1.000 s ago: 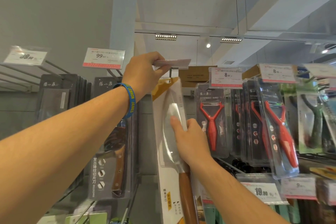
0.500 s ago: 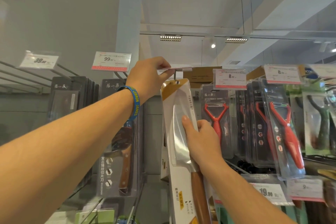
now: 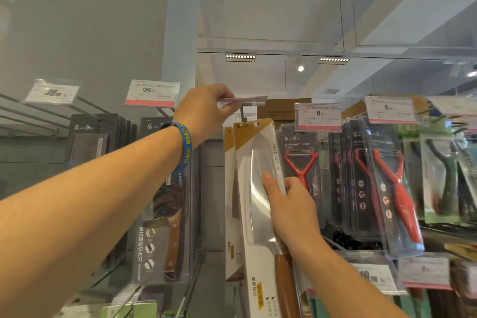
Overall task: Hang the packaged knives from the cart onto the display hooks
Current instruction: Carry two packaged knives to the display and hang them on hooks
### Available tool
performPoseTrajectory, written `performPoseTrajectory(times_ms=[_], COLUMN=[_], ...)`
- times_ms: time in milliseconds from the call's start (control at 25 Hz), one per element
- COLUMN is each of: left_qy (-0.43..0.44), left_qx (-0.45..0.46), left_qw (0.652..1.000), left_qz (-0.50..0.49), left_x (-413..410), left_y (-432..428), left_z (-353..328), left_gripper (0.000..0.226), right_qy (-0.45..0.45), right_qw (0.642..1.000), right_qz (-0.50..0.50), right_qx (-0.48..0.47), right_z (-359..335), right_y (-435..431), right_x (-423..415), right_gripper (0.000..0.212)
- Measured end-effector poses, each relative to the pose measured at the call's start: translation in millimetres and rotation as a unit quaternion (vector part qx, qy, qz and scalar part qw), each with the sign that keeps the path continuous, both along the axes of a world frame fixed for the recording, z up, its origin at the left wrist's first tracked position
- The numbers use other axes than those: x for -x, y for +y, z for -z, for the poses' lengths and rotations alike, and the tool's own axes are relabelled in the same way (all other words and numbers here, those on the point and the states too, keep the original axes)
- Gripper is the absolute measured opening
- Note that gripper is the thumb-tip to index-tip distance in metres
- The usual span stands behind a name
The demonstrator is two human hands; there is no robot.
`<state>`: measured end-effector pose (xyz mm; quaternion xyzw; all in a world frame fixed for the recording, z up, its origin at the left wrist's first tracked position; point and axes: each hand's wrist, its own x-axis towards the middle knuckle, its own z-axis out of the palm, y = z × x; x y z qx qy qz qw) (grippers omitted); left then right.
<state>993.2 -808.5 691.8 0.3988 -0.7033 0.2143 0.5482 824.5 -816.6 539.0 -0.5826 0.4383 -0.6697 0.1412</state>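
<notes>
Store racking is carrying rows of packs, red peelers among them. A packaged knife is sitting upright with its top just under a display hook. The right hand is gripping it with curled fingers, while the left hand is pinching the raised price tag.

The price tag, held up flat by the left hand, leaves the hook open from the front. Red peeler packs crowd close on the right of the knife pack gripped by the right hand. A second pack hangs just behind it. Dark knife boxes stand to the left across a bare gap.
</notes>
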Motion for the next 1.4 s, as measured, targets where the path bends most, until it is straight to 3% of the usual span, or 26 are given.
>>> performPoseTrajectory(times_ms=[400, 640, 800, 1040, 1200, 1400], left_qy=[0.006, 0.017, 0.029, -0.020, -0.057, 0.015], left_qx=[-0.012, -0.002, -0.003, -0.003, 0.008, -0.028], left_qw=[1.000, 1.000, 1.000, 1.000, 0.998, 0.999], left_qz=[-0.011, -0.019, 0.005, 0.002, -0.033, 0.006], left_x=[1.2, 2.5, 0.0, -9.3, -17.3, -35.9], left_y=[2.4, 0.4, -2.7, -0.2, 0.7, 3.8], left_z=[-1.3, -0.3, 0.4, 11.5, 34.0, 81.6], left_gripper=[0.026, 0.025, 0.021, 0.026, 0.034, 0.027], right_qy=[-0.001, -0.011, 0.034, 0.070, 0.124, 0.144], right_qw=[1.000, 0.992, 0.988, 0.972, 0.961, 0.958], right_qz=[-0.015, -0.073, -0.061, -0.060, -0.012, 0.062], right_qx=[0.010, -0.099, -0.138, -0.218, -0.246, -0.239], right_z=[-5.7, -27.3, -41.1, -55.5, -42.6, -34.0], right_y=[-2.4, -31.7, -52.2, -70.3, -86.3, -81.4], right_x=[-3.9, -19.8, -25.6, -37.6, -34.5, -26.5], right_gripper=[0.038, 0.051, 0.063, 0.067, 0.064, 0.055])
